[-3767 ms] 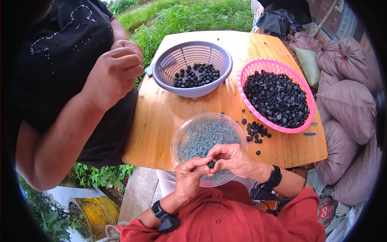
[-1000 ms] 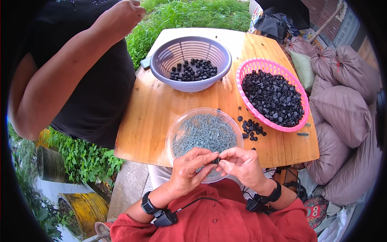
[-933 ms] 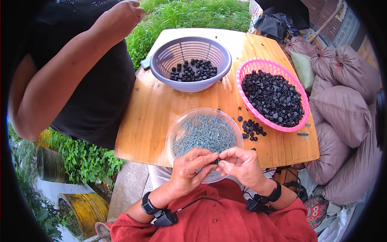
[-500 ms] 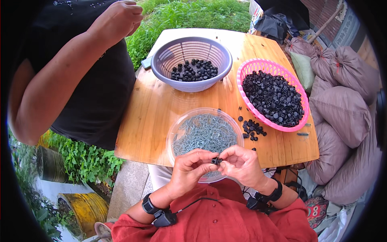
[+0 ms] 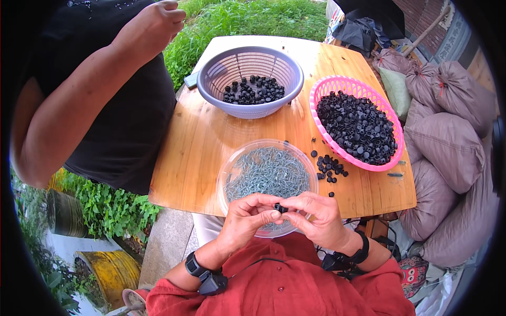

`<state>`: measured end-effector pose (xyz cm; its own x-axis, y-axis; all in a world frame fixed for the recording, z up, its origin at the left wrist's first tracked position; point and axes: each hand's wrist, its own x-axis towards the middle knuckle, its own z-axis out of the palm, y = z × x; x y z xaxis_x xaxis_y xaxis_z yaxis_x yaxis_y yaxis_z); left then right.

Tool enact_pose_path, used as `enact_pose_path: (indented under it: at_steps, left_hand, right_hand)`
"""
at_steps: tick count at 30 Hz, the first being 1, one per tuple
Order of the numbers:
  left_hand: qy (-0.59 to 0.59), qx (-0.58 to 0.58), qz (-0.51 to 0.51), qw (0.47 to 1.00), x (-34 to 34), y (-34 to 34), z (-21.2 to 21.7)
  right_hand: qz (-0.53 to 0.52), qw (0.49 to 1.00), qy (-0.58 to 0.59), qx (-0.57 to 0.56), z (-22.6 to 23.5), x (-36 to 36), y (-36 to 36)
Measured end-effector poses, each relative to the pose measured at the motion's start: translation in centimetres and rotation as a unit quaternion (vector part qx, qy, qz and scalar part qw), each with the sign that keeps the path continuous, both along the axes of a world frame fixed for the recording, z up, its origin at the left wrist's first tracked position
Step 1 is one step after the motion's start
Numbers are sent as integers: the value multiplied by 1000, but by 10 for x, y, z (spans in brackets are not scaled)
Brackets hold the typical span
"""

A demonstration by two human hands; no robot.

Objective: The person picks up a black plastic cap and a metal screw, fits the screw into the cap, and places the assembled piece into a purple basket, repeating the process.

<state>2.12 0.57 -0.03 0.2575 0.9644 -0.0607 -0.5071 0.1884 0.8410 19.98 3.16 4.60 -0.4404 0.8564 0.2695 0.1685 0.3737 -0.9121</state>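
Observation:
A small black plastic part [image 5: 280, 208] is pinched between the thumb and fingers of my left hand [image 5: 244, 220], over the near rim of a clear round tub. My right hand [image 5: 320, 218] meets it from the other side, its bent fingertips closed against the part; its thumb lies lower, near the part. Metal screws [image 5: 269, 174] fill the tub [image 5: 222, 180]. To the right, several loose black caps [image 5: 329, 167] lie on the wooden table. A pink basket [image 5: 322, 131] beyond them is heaped with black plastic parts [image 5: 358, 126].
A grey-purple colander [image 5: 247, 111] with more black parts stands at the far side of the table [image 5: 184, 174]. At the left, another person's bent arm [image 5: 84, 100] is raised beside the table. Stuffed brown sacks [image 5: 445, 147] pile up on the right.
The black part has turned slightly between my fingers. My right thumb has moved down away from it, and the right fingers now reach further over its top.

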Motion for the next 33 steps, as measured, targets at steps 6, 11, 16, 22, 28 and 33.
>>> enact_pose_path:
  at_steps: [6, 11, 16, 22, 28, 33]
  left_hand:
    - [5, -35, -13, 999, 0, 1, -2]
    - [-63, -84, -39, 994, -2, 3, -2]
    - [-94, -82, -38, 991, 0, 4, -4]
    - [-116, -94, -41, 988, -1, 4, -4]
    - [-126, -97, -46, 986, -2, 4, -7]
    - [-124, -95, -47, 987, -2, 4, -7]
  right_hand:
    - [17, 980, -68, 186, -5, 3, 6]
    - [-5, 987, -44, 153, -3, 6, 10]
    - [-14, 985, -50, 162, -1, 7, 8]
    - [-9, 985, -61, 161, 2, 7, 6]
    - [10, 975, -81, 207, 8, 5, 10]
    - [14, 976, -90, 195, 8, 4, 10]
